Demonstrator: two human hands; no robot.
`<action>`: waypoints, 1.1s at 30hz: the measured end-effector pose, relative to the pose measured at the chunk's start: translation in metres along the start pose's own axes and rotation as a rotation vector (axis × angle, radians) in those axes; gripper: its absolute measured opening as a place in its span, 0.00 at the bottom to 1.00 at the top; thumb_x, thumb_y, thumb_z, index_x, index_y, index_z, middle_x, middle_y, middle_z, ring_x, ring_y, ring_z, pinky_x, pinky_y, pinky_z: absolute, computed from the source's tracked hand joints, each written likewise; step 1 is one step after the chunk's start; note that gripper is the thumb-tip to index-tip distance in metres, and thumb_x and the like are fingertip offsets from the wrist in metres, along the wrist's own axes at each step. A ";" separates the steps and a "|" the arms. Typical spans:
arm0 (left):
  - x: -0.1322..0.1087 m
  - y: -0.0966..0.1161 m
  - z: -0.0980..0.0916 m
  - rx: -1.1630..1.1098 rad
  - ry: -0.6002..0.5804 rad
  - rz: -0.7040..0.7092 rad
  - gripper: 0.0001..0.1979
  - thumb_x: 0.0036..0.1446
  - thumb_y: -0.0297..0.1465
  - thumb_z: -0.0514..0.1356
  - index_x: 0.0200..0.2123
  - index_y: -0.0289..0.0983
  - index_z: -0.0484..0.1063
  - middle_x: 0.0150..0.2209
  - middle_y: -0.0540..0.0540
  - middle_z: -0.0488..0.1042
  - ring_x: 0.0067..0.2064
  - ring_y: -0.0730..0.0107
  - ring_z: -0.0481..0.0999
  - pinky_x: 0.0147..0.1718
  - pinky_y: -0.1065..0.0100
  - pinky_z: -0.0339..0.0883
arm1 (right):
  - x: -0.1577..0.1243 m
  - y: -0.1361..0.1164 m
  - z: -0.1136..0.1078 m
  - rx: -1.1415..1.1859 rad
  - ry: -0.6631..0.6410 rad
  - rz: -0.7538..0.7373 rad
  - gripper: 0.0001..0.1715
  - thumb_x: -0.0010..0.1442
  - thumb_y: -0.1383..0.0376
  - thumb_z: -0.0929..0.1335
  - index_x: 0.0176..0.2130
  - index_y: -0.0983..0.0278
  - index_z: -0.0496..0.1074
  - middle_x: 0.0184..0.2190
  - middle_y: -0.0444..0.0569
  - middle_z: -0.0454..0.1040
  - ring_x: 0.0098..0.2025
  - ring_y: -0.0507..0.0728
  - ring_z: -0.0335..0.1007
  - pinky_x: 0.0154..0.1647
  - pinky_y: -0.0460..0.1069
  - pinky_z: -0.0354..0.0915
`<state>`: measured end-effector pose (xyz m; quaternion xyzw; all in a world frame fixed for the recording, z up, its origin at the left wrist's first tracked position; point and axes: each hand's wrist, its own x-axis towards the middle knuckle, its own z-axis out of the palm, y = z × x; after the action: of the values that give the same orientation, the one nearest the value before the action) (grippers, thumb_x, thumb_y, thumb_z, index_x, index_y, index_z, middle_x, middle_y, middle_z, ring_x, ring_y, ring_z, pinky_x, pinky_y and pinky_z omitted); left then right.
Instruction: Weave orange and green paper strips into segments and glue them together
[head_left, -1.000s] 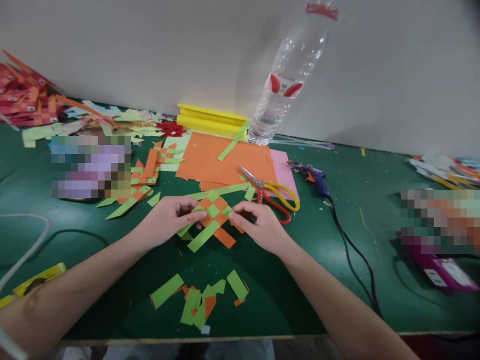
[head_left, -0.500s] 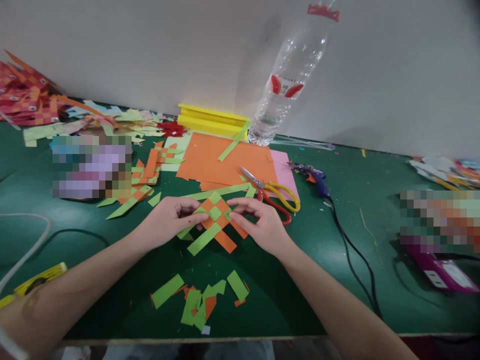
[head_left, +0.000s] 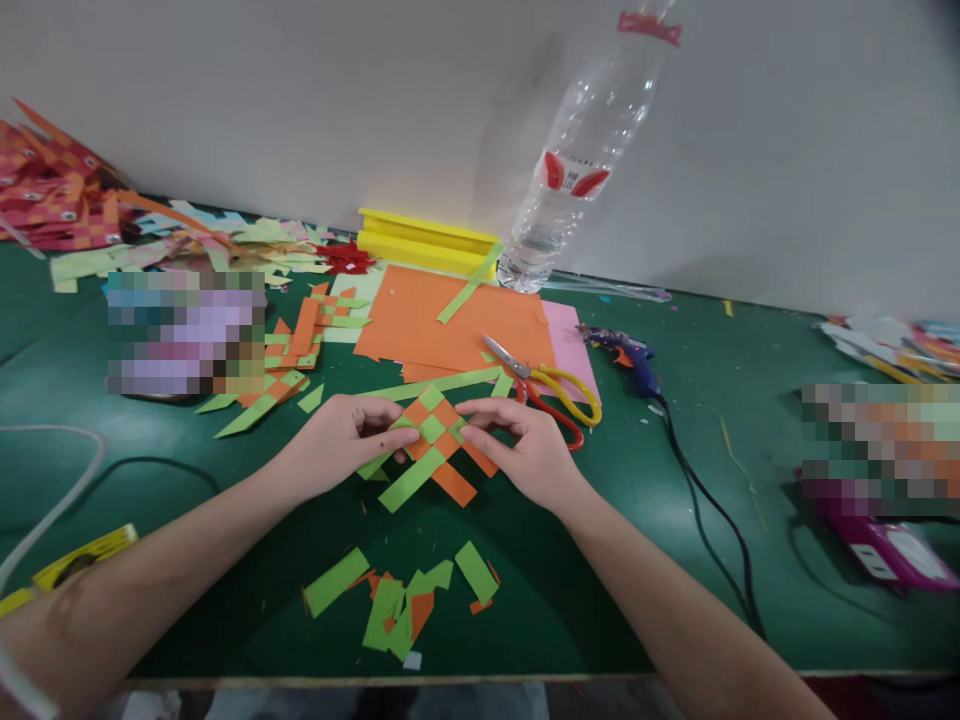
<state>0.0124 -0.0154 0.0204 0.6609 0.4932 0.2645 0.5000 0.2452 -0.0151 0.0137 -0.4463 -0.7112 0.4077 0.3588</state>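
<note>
Left hand [head_left: 341,440] pinches the left edge of the weave [head_left: 433,435], thumb on top. Right hand [head_left: 525,450] pinches its right edge, fingertips closed on an orange strip. The weave, of green and orange strips, sits between both hands just above the surface [head_left: 637,560], near its middle; its loose ends fan out toward the near side.

Just beyond the right hand lie the scissors [head_left: 544,385], on the edge of the orange sheet [head_left: 442,320]. A glue gun [head_left: 630,355] lies further right, its cord running toward the near edge. Scraps [head_left: 405,595] sit near, between the forearms. A bottle [head_left: 581,160] stands at the far wall.

Risk, as judged: the strips appear held by friction only. An uneven pull from either hand could slide a strip out and loosen the weave; a hard pinch could crease or tear the paper.

Against the frame one second ago: the weave has shifted slightly right, and the right fingers have moved up onto its top edge.
</note>
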 end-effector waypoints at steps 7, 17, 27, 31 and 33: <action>-0.001 0.001 0.000 -0.008 0.003 -0.010 0.18 0.54 0.42 0.62 0.20 0.37 0.67 0.20 0.53 0.70 0.23 0.74 0.70 0.22 0.73 0.58 | 0.000 0.000 0.000 0.011 0.002 -0.008 0.11 0.58 0.62 0.70 0.43 0.59 0.76 0.31 0.43 0.79 0.35 0.52 0.75 0.39 0.50 0.72; -0.001 0.000 -0.001 -0.031 0.023 -0.028 0.17 0.52 0.42 0.64 0.21 0.36 0.69 0.20 0.53 0.71 0.26 0.71 0.74 0.25 0.72 0.61 | -0.001 0.000 0.001 -0.007 0.001 -0.008 0.11 0.59 0.62 0.69 0.43 0.60 0.75 0.32 0.44 0.79 0.35 0.52 0.75 0.40 0.49 0.72; 0.001 -0.005 -0.001 -0.049 0.076 -0.012 0.15 0.55 0.42 0.63 0.25 0.37 0.70 0.22 0.52 0.75 0.25 0.72 0.74 0.24 0.73 0.61 | 0.001 0.001 -0.001 -0.015 0.037 0.031 0.17 0.58 0.59 0.69 0.48 0.61 0.74 0.38 0.47 0.78 0.40 0.54 0.75 0.43 0.50 0.71; 0.000 -0.004 0.001 -0.087 0.052 0.004 0.15 0.53 0.41 0.64 0.22 0.38 0.68 0.21 0.53 0.72 0.26 0.71 0.77 0.25 0.73 0.63 | 0.000 0.001 0.001 -0.094 0.021 0.040 0.15 0.58 0.59 0.69 0.45 0.60 0.78 0.37 0.47 0.80 0.39 0.56 0.76 0.42 0.52 0.72; -0.001 -0.003 0.002 -0.092 0.056 0.015 0.15 0.53 0.40 0.64 0.22 0.38 0.68 0.20 0.54 0.70 0.26 0.71 0.77 0.25 0.73 0.63 | 0.000 0.000 0.001 -0.112 0.026 0.051 0.15 0.58 0.58 0.69 0.43 0.59 0.79 0.37 0.47 0.81 0.39 0.57 0.77 0.42 0.53 0.72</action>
<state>0.0128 -0.0167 0.0172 0.6332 0.4896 0.3088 0.5137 0.2441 -0.0157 0.0127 -0.4891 -0.7165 0.3705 0.3320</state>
